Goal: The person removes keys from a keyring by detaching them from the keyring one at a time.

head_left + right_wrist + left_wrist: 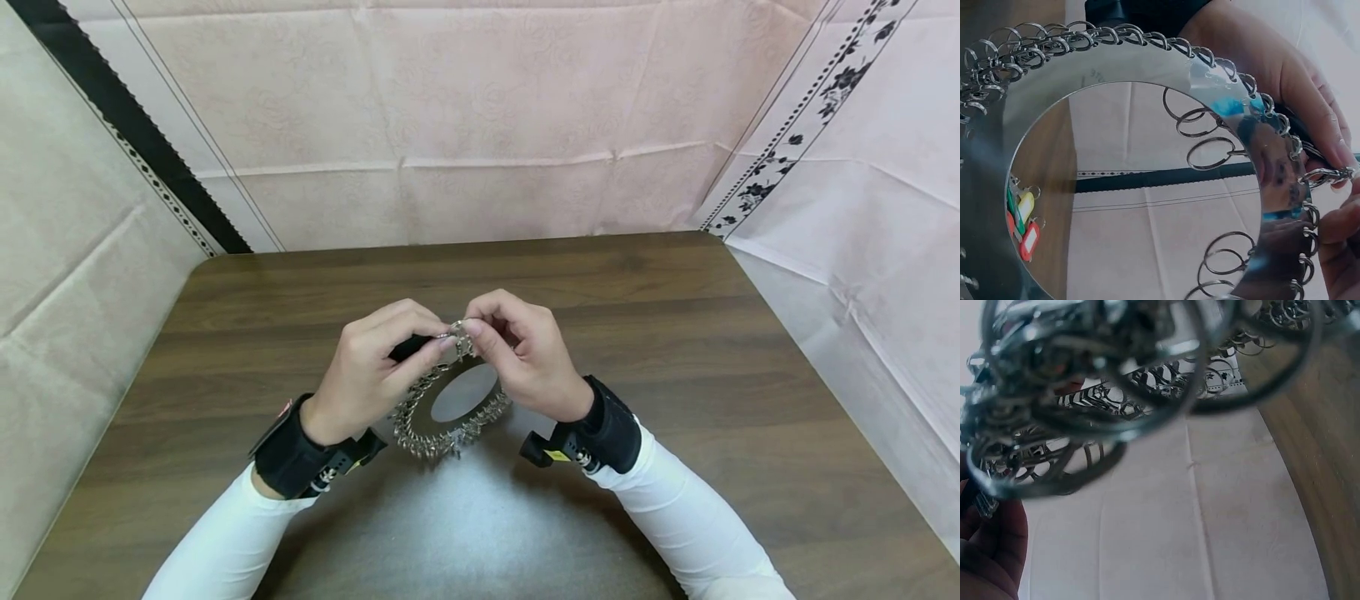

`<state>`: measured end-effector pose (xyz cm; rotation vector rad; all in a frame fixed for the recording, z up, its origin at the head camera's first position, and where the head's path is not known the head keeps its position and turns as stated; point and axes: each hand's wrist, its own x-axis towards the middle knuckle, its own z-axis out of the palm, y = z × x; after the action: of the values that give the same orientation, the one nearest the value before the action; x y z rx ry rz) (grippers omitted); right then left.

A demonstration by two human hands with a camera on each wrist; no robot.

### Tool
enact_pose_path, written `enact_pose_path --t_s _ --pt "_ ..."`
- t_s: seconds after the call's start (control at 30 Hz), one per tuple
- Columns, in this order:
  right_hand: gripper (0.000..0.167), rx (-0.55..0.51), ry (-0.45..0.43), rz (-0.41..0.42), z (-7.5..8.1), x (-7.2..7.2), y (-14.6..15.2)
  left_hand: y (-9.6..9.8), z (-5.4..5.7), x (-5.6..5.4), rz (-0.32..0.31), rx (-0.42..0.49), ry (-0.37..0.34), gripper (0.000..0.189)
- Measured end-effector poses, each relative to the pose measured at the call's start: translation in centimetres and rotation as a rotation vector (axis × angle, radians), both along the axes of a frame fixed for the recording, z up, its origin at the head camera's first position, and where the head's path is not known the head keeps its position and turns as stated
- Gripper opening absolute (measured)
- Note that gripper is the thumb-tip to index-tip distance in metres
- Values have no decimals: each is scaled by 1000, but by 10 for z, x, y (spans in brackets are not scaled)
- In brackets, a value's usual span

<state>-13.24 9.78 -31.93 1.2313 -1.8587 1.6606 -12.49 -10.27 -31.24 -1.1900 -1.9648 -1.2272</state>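
A flat metal hoop (422, 413) with a round hole stands tilted below and between the hands, fringed with many small split key rings (429, 447). The left hand (367, 367) grips a slim black object (411, 345) with a metal tip, mostly hidden in the fingers; I cannot tell its kind. Facing it, the right hand (528, 354) pinches a split key ring (457, 327) at the hoop's upper edge between thumb and index finger. In the right wrist view, that linked key ring (1321, 177) sticks out from the hoop's rim. Key rings (1129, 419) loom blurred in the left wrist view.
Through the hoop's hole in the right wrist view, red, yellow and green key tags (1025, 209) show over brown wood. The wooden table (652, 333) lies under both hands. Pale patterned cloth (480, 125) hangs behind and at the sides.
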Motion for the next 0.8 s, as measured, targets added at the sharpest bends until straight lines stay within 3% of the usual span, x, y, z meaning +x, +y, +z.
enact_pose_path --t_s 0.2,0.37,0.5,0.8 --pt "15 25 3 17 1 -1 3 1 2 1 6 -1 -13 9" --pt "11 103 64 -8 6 -2 6 0 5 2 14 -26 -19 2" --pt "2 210 148 -55 10 -3 9 -3 8 3 27 -75 -11 4" --pt "11 380 298 -69 19 0 15 -9 13 7 60 -234 83 4"
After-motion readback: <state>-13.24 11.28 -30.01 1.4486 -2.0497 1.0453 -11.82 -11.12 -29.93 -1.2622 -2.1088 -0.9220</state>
